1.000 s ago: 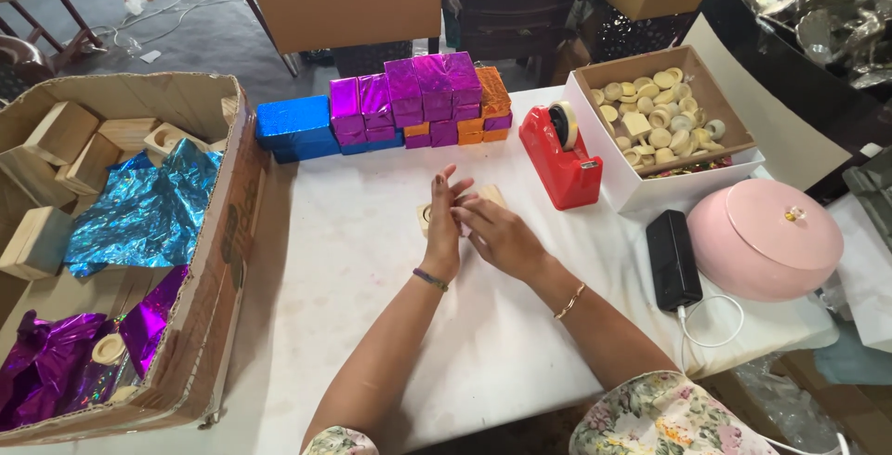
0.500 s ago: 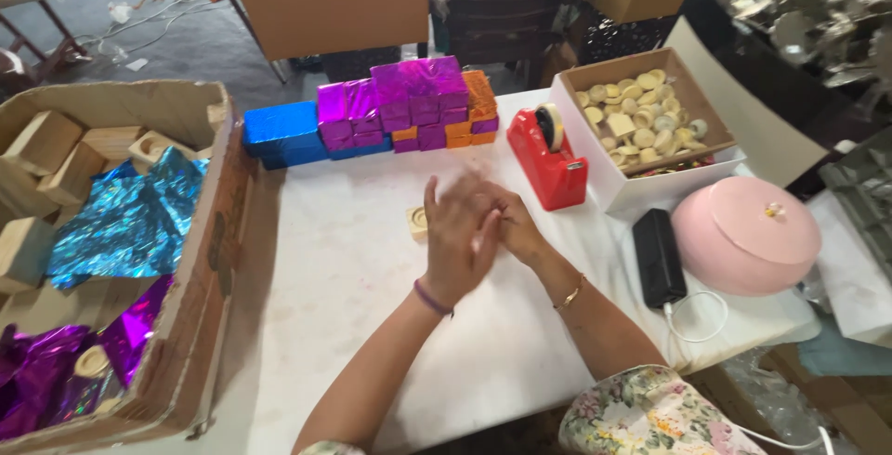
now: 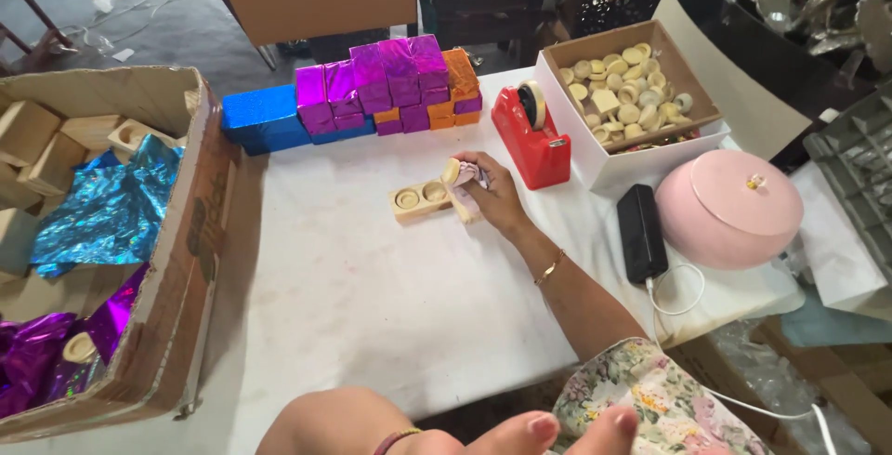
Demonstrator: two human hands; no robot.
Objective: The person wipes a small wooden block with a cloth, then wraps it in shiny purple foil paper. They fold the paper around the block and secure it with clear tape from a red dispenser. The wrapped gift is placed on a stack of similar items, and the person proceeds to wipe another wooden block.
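Your right hand has its grip closed around a small round wooden piece together with a scrap of pale pink material, pressed at the right end of the wooden holder block. Your left hand sits at the bottom edge of the view, close to the camera; only fingertips and part of the forearm show, so you cannot tell whether its grip is open or shut, and nothing is visibly in it.

The holder block is a single pale wood bar lying flat on the white tabletop, with two round recesses visible left of your fingers. It touches your right hand and lies well apart from the left.

One red tape dispenser stands just right of your hand. Behind it is one white box of wooden discs, too many to count. One pink round lidded container and one black power bank with a white cable lie further right. At the back stands a row of foil-wrapped blocks: blue, purple, orange. One large cardboard box on the left holds wood blocks and foil sheets.

Half a second ago both hands met together mid-tabletop; now the left has pulled back toward you and the right has moved to the holder block.
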